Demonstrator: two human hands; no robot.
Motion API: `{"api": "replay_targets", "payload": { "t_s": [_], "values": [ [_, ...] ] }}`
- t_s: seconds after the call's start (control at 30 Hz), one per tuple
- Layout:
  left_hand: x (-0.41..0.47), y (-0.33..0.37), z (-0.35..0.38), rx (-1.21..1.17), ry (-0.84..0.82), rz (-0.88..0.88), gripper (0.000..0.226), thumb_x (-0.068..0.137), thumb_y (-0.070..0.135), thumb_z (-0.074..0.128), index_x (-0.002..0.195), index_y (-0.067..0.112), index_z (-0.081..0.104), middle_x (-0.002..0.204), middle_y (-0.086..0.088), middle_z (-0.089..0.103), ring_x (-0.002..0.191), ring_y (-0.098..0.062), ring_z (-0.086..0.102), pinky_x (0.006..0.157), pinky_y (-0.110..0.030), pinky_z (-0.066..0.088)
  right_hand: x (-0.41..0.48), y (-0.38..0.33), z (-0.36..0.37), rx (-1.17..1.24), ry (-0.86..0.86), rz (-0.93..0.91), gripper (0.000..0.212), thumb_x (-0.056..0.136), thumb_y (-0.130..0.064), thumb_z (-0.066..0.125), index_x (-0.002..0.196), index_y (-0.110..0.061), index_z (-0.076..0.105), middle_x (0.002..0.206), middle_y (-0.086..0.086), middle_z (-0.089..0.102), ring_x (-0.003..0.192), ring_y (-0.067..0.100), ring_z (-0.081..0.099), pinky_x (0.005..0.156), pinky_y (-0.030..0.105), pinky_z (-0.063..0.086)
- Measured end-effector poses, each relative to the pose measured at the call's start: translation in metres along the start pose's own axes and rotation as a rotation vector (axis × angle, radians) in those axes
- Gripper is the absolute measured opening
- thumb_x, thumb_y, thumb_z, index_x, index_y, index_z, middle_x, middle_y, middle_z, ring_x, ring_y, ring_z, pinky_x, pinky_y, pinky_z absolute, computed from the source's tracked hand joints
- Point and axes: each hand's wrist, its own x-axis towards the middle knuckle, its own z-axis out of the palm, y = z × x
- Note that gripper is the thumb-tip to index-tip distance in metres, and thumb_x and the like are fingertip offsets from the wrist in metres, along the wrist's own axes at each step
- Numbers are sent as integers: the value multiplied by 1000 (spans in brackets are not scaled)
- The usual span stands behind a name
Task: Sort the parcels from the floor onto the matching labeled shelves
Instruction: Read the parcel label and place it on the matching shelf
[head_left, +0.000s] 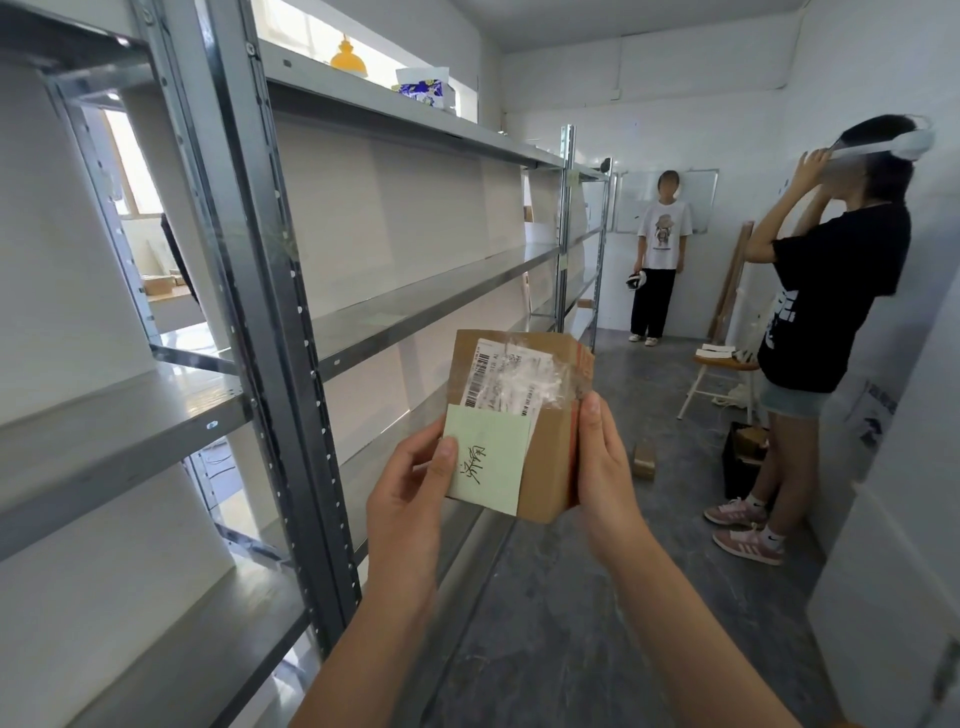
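Both hands, left hand and right hand, clasp the cardboard parcel beside the metal shelves.

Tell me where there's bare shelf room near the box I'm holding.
Both hands, left and right, hold the cardboard box. The middle shelf, between the dark near upright and the far silver upright, looks bare. The top shelf carries a yellow object and a blue-and-white package. The floor right is crowded: small box, black crate.
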Motion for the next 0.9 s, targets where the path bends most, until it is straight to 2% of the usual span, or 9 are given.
{"api": "replay_targets", "payload": {
  "t_s": [0.1, 0.23, 0.33, 0.43, 0.5, 0.6, 0.7, 0.8, 0.9],
  "values": [
    [-3, 1, 1, -13, -7, 14, 26, 93, 36, 63, 116, 32, 73, 105, 15, 78, 102, -3, 72, 81, -25, 59, 2, 2, -1, 3, 16, 1, 49, 95, -60, 36, 126, -31, 59, 119, -4, 70, 112, 14, 67, 103, 46, 50],
    [-6, 3, 4, -19, -3, 40, 33, 87, 42, 62, 117, 33, 74, 107, 16, 78, 103, -1, 71, 77, -23, 59, 4, 4, -4, 1, 15, -36, 42, 102, -52, 33, 141, -41, 45, 132, -13, 62, 121, 8, 60, 107, 46, 46],
    [-8, 3, 6, -25, 7, 70, 33, 87, 43, 63, 116, 31, 75, 110, 12, 78, 108, -6, 71, 82, -27, 60, 6, 7, -8, -11, -29, -40, 43, 103, -50, 34, 146, -54, 30, 118, -30, 66, 114, 5, 65, 102, 45, 50],
    [-12, 6, 9, -22, -27, 110, 37, 83, 43, 62, 117, 32, 73, 112, 15, 77, 108, -3, 71, 79, -22, 61, 8, 12, -13, -7, -68, -42, 42, 104, -47, 37, 144, -60, 29, 145, -18, 53, 129, 14, 57, 106, 53, 46],
    [-13, 7, 9, -21, -79, 124, 40, 83, 43, 65, 123, 37, 69, 117, 20, 75, 110, 0, 71, 79, -20, 61, 8, 13, -15, -2, -92, -48, 42, 106, -42, 37, 145, -56, 31, 149, -10, 50, 132, 17, 55, 105, 52, 48],
    [-12, 4, 5, 71, -158, 147, 52, 84, 48, 77, 133, 45, 62, 129, 22, 69, 122, -4, 66, 89, -28, 61, 10, 16, -19, 1, -125, -45, 50, 108, -21, 41, 147, -50, 33, 140, -8, 59, 126, 17, 60, 101, 51, 52],
    [-11, -2, 0, 220, -261, 180, 75, 78, 46, 82, 146, 46, 50, 142, 22, 59, 134, -4, 55, 104, -34, 54, 10, 17, -25, 9, -130, -22, 63, 103, -1, 45, 147, -45, 35, 137, -4, 63, 124, 18, 61, 100, 55, 51],
    [-13, -5, 1, 303, -334, 216, 94, 75, 39, 88, 153, 48, 36, 151, 25, 49, 141, 0, 46, 112, -31, 45, 10, 20, -26, 31, -123, -20, 65, 98, 7, 45, 144, -39, 38, 137, 1, 62, 126, 24, 59, 100, 60, 49],
    [-12, -6, 2, 303, -363, 236, 100, 75, 31, 88, 154, 49, 30, 155, 26, 44, 145, 1, 40, 114, -28, 39, 9, 18, -25, 55, -128, 14, 61, 100, 4, 42, 141, -42, 39, 133, -3, 64, 119, 23, 64, 89, 55, 57]
  ]
}}
